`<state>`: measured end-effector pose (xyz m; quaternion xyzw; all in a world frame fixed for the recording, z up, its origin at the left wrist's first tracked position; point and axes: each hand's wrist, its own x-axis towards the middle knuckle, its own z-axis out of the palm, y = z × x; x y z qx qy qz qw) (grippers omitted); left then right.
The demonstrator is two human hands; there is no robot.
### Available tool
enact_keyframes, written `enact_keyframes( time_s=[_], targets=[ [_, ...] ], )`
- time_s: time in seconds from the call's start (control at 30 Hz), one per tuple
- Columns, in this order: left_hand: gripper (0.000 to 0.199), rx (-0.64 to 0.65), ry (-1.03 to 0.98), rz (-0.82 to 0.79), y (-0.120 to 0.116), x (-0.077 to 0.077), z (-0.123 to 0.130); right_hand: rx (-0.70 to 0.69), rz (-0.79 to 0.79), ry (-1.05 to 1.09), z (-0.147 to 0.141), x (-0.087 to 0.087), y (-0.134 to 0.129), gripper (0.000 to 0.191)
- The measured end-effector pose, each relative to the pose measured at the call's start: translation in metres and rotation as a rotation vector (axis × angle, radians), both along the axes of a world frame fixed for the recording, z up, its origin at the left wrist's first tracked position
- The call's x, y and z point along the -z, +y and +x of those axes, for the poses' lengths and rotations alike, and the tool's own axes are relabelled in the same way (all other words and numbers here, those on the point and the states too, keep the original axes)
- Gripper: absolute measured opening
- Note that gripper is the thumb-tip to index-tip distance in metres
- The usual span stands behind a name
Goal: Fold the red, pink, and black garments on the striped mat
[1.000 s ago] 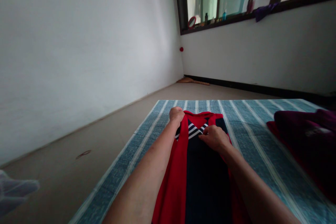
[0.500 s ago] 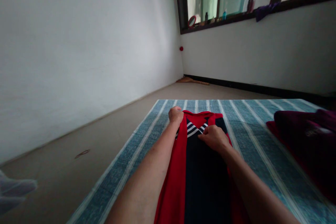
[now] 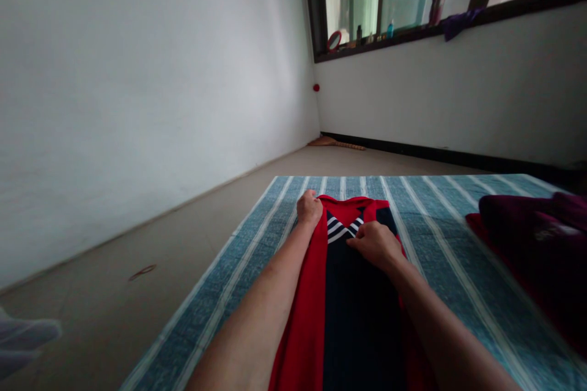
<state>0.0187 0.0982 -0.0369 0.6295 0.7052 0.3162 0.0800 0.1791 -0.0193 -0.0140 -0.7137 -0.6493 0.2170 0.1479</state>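
A red and navy shirt (image 3: 360, 317) with white stripes at its V-shaped front lies lengthwise in front of me, its red sides turned in along the navy middle. My left hand (image 3: 309, 209) is closed on its far left corner, beside the collar. Below the collar's right side, my right hand (image 3: 376, 244) pinches the fabric near the striped part, thumb and fingers together. Under the shirt spreads a blue cloth with white stripes (image 3: 238, 275). My forearms cover parts of both side edges.
Folded dark purple and red clothes (image 3: 527, 238) lie on the right of the striped cloth. A whitish, see-through thing (image 3: 27, 336) shows at the lower left. On the floor are a thin loop (image 3: 143, 272) and a broom (image 3: 337, 143). Small bottles and a mirror (image 3: 334, 41) line the window sill.
Both hands keep their hold on the shirt, almost in the same place. The view has tilted very slightly; the shirt looks unchanged.
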Motion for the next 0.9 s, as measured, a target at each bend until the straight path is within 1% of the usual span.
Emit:
enact_keyframes(
  time_s=[0.17,0.23,0.3,0.33,0.4,0.43,0.5,0.57,0.63,0.73,0.9],
  targets=[
    [0.033,0.067,0.107,0.082,-0.010,-0.004,-0.002,-0.002,0.008,-0.021,0.001,0.001,-0.001,0.020],
    [0.032,0.099,0.156,0.121,-0.018,-0.009,-0.005,-0.001,0.008,-0.032,0.001,-0.002,-0.002,0.021],
    [0.030,0.150,0.205,0.142,-0.028,-0.013,-0.008,0.019,0.050,-0.071,0.000,-0.007,-0.004,0.022],
    [0.029,0.185,0.229,0.140,-0.034,-0.014,-0.009,0.030,0.101,-0.097,-0.002,-0.009,-0.006,0.022],
    [0.026,0.267,0.275,0.112,-0.045,-0.013,-0.011,0.015,0.263,-0.144,-0.008,-0.013,-0.010,0.020],
    [0.024,0.304,0.297,0.088,-0.051,-0.012,-0.011,-0.026,0.353,-0.159,-0.013,-0.013,-0.013,0.018],
    [0.023,0.345,0.332,0.033,-0.061,-0.007,-0.012,-0.154,0.484,-0.177,-0.023,-0.009,-0.018,0.017],
    [0.032,0.346,0.353,-0.022,-0.068,-0.002,-0.012,-0.285,0.527,-0.206,-0.033,-0.001,-0.022,0.018],
    [0.042,0.331,0.381,-0.088,-0.072,0.001,-0.012,-0.358,0.519,-0.233,-0.041,0.009,-0.025,0.022],
    [0.048,0.312,0.454,-0.155,-0.075,0.001,-0.010,-0.376,0.512,-0.241,-0.044,0.019,-0.025,0.025],
    [0.053,0.281,0.530,-0.119,-0.070,-0.002,-0.006,-0.363,0.515,-0.235,-0.043,0.021,-0.025,0.026]
  ],
)
